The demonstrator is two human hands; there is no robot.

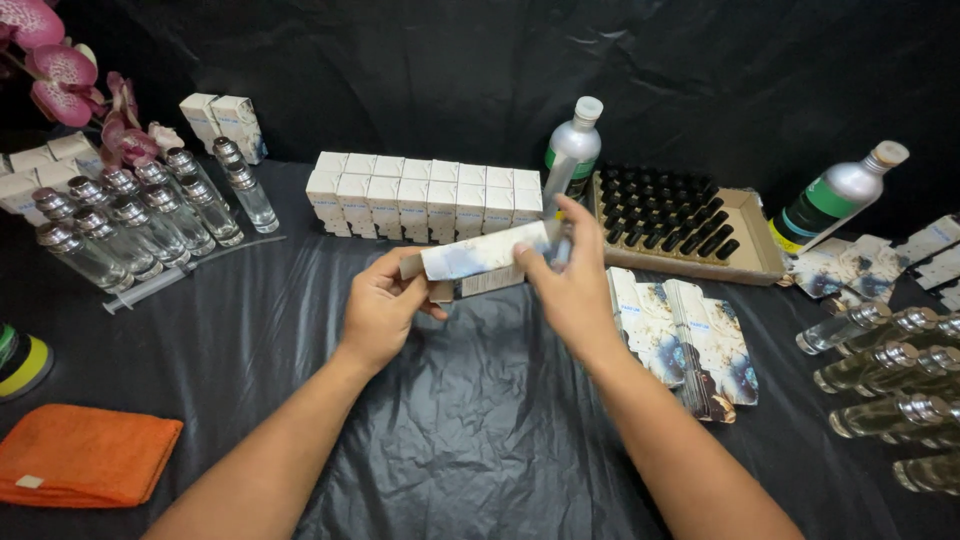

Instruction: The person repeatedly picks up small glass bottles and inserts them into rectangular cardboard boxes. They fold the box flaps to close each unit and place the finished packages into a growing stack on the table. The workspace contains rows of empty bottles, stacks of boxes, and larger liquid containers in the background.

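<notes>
Carton of pale card, long and narrow with a smoky blue-grey print, was held lengthwise above the middle of the black-covered table. Its left end stood open with a flap hanging loose, and a second panel showed beneath it. The left hand gripped that open end, fingers curled and clamped on the card. The right hand pinched the right end, thumb below and fingers closed over the top; whether it also held a small bottle there could not be told.

Far right of the hands, a shallow cardboard tray held rows of black caps. Two silver bottles with green labels stood or leaned beside it. Behind the hands, closed white boxes sat in a double row. Flat unfolded cartons lay fanned just right of the right hand. Clear glass bottles with silver collars stood grouped at far left, near a syringe, and more lay on their sides at the right edge. An orange cloth lay folded at near left.
</notes>
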